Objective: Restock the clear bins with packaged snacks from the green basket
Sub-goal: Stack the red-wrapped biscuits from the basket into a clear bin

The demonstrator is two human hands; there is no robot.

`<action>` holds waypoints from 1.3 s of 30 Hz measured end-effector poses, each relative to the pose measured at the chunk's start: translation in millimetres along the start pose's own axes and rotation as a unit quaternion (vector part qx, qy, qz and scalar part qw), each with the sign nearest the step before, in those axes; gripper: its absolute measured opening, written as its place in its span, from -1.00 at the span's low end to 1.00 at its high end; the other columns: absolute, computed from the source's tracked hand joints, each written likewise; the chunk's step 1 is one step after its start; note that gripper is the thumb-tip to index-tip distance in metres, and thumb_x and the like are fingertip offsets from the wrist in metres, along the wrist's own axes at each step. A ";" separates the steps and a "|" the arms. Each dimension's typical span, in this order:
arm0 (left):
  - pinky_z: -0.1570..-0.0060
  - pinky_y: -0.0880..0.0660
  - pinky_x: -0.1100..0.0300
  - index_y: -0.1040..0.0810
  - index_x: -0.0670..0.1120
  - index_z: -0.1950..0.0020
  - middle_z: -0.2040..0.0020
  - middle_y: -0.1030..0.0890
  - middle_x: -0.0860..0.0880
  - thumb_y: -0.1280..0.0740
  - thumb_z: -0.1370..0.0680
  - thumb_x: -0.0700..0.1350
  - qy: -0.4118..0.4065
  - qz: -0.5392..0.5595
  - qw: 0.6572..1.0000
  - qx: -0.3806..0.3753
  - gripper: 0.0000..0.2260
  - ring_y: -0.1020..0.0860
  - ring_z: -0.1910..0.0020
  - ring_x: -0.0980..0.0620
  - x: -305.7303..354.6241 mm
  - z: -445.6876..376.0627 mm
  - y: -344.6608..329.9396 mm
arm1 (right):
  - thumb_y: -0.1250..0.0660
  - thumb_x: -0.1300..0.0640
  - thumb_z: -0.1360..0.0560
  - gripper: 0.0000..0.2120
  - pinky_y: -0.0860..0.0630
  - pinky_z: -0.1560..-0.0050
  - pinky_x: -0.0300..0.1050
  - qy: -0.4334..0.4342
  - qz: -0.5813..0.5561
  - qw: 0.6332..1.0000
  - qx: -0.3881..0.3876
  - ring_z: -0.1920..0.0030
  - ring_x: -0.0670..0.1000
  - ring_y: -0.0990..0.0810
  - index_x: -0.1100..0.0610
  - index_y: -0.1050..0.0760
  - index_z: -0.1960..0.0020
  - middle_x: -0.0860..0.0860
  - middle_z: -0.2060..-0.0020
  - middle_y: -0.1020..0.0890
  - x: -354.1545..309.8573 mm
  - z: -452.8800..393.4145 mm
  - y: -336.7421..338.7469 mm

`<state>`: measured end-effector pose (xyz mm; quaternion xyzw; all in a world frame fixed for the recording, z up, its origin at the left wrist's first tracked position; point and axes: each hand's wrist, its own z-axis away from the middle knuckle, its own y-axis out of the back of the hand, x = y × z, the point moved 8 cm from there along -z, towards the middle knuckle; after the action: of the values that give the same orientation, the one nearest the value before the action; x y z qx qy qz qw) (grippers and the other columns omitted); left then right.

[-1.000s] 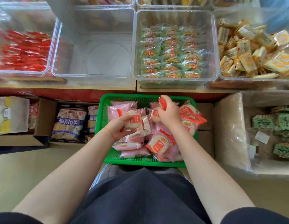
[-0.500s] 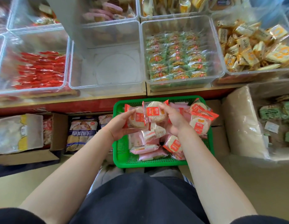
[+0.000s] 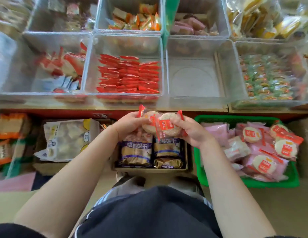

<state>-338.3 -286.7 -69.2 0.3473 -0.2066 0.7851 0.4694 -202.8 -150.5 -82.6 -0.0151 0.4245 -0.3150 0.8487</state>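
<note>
My left hand (image 3: 130, 123) and my right hand (image 3: 192, 131) are held together below the shelf edge, each gripping round rice-cake packets with red-trimmed wrappers (image 3: 167, 127). The green basket (image 3: 200, 160) stands to the right on the floor, holding more round red-labelled packets (image 3: 252, 134) and pink packets (image 3: 216, 132). Straight above my hands, to the right, a clear bin (image 3: 194, 78) holds nothing. The clear bin (image 3: 91, 66) left of it holds neat rows of red packets (image 3: 128, 74).
A bin of green and orange packets (image 3: 266, 78) sits at the right, and a bin of mixed red and grey packets (image 3: 63, 69) at the left. Cardboard boxes with bagged snacks (image 3: 149, 150) stand on the floor under my hands. My dark-clothed lap (image 3: 149, 212) fills the foreground.
Both hands lifted packets out of the basket and carried them left and up toward the shelf edge. My view swung left, so the basket now lies to the right.
</note>
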 end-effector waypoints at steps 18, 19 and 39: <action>0.16 -0.35 -0.06 -0.42 -0.27 -0.02 0.05 -0.50 -0.27 -0.30 -0.51 -0.27 -0.332 -0.395 0.815 0.264 -0.87 -0.49 0.12 -0.29 121.6 -88.2 231.3 | -0.34 0.17 -0.58 -0.89 -0.35 0.56 -0.23 0.073 0.040 0.986 0.148 0.43 0.02 -0.63 0.08 -0.47 -0.10 0.11 0.20 -0.70 -115.4 -133.1 -135.1; 0.16 -0.33 -0.04 -0.41 -0.27 0.02 0.10 -0.50 -0.27 -0.29 -0.52 -0.28 -0.344 -0.403 0.804 0.268 -0.90 -0.48 0.15 -0.29 125.6 -96.0 233.7 | -0.32 0.17 -0.60 -0.91 -0.38 0.53 -0.23 0.083 0.047 0.981 0.168 0.39 0.03 -0.65 0.05 -0.47 -0.08 0.11 0.17 -0.70 -121.8 -140.8 -128.1; 0.09 -0.32 -0.02 -0.38 -0.22 0.08 0.24 -0.36 -0.05 -0.24 -0.64 -0.06 -0.323 -0.384 0.812 0.298 -0.77 -0.37 0.19 -0.14 138.3 -124.6 248.8 | -0.12 0.34 -0.58 -0.69 -0.14 -0.50 0.13 0.081 0.787 0.555 0.257 -0.28 0.20 -0.47 0.19 -0.50 -0.24 0.17 -0.19 -0.59 -203.6 -264.9 -93.9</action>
<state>-645.1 -241.5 -50.5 0.7548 0.0475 0.4070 0.5122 -535.0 -50.3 -79.6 0.5692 0.2350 0.3834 0.6883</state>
